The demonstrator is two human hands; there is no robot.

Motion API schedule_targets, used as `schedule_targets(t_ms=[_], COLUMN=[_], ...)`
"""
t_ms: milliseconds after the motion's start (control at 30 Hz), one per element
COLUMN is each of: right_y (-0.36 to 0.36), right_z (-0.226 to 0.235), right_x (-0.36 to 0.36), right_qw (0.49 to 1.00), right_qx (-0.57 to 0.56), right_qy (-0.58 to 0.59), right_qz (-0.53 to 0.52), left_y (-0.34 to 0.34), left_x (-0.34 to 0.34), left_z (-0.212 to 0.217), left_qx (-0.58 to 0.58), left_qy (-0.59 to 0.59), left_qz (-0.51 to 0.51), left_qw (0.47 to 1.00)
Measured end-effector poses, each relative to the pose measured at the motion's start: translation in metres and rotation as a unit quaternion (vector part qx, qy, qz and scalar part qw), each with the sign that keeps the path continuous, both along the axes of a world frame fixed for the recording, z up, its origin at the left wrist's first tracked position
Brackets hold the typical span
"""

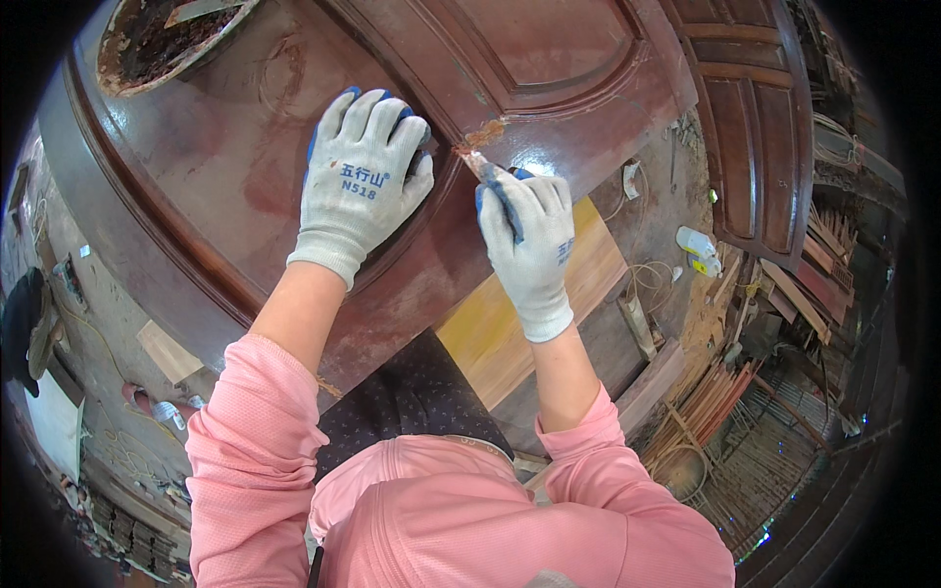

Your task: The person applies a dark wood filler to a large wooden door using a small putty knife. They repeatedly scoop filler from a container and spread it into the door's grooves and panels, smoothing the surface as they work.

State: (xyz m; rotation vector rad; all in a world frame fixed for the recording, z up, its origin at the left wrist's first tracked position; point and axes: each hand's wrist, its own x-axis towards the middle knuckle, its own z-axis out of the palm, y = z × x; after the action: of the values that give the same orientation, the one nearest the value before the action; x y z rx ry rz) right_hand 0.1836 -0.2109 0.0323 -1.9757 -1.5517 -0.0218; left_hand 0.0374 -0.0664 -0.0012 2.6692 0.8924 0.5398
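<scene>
A dark red-brown panelled wooden door (412,260) lies flat in front of me. My left hand (363,176), in a white and blue work glove, rests palm down on it with the fingers stretched out. My right hand (527,225), gloved alike, is closed round a small paste-smeared putty knife (476,163). Its tip touches the door beside a moulding, next to an orange-brown patch of filler (485,134). Most of the tool is hidden by my fingers.
A bowl (116,73) of dark brown paste, with a flat strip across it, stands on the door's far left. Another panelled door (755,127) is at the right. Plastic bottles (698,250), a yellowish board (534,314) and stacked timber strips (706,431) lie around.
</scene>
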Motion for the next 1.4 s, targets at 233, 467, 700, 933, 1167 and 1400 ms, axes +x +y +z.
schedule_targets(t_ms=[233,467,700,933,1167,1400], right_y=[-0.001,0.0,0.003,0.007,0.009,0.011], right_z=[-0.006,-0.001,0.001,0.004,0.009,0.012], right_x=[0.003,0.004,0.0,0.0,0.001,0.01], right_qw=[0.999,0.999,0.999,0.999,0.999,0.999], right_qx=[0.001,-0.013,-0.013,-0.021,-0.039,-0.053], right_qy=[-0.045,-0.029,-0.041,-0.027,-0.012,-0.008], right_qz=[0.005,0.012,0.005,0.001,-0.009,-0.002], left_y=[-0.001,-0.001,-0.001,0.0,-0.001,-0.001], left_x=[0.0,-0.001,0.0,0.0,0.0,0.0], left_z=[0.0,0.0,0.001,0.002,0.001,0.002], left_qx=[-0.002,-0.007,0.0,0.01,0.017,0.008], left_qy=[-0.005,-0.005,-0.009,-0.004,-0.006,-0.01], left_qz=[0.0,-0.002,0.0,0.002,0.005,0.001], left_qw=[1.0,1.0,1.0,1.0,1.0,1.0])
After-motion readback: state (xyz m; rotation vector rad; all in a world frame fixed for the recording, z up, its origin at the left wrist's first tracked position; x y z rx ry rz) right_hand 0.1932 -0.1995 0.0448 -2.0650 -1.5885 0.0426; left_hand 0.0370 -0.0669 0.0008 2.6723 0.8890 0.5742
